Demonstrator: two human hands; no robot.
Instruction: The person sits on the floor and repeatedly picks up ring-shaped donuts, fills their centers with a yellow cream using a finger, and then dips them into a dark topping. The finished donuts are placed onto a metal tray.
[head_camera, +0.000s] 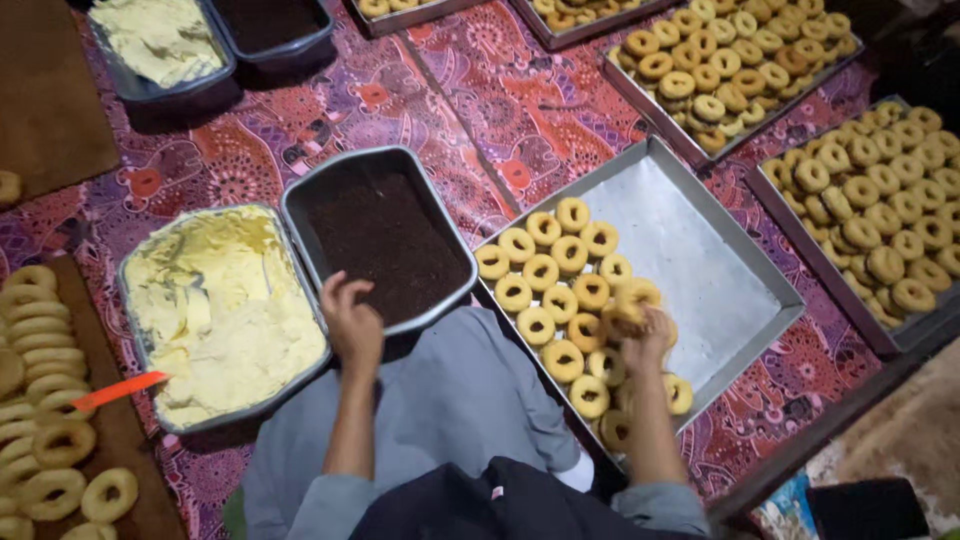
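Right hand (645, 335) holds a plain ring doughnut (628, 308), fingers closed around it, just over the near rows in the big steel tray (700, 262). That tray sits right of centre on the patterned purple-red cloth (520, 110), turned diagonally; doughnuts fill its near-left half in rows, far-right half bare metal. Held doughnut is touching or just above the ones under it, cannot tell which.

Left hand (352, 322) rests at the near rim of the dark tray of chocolate sprinkles (385, 240), fingers curled loosely, nothing clearly held. Whether fingertips touch the sprinkles or only the rim, cannot tell.

Just left of the sprinkles tray, touching its side, a tray of pale yellow cream (215, 310), surface scraped and uneven. An orange spatula handle (120, 390) lies at its near-left corner, pointing left.

Person's grey lap sits between the two arms at the near edge, dark garment below.

Left edge: a brown board (110, 430) with ring doughnuts (45, 420) stacked and laid flat, some overlapping.

Far left corner: another tray of cream (160, 40) and beside it a second dark sprinkles tray (270, 22).

Right side: two more steel trays packed with browned doughnuts, one at far right (735, 70), one along the right edge (880, 200). Two further trays, partly cut off, along the far edge.
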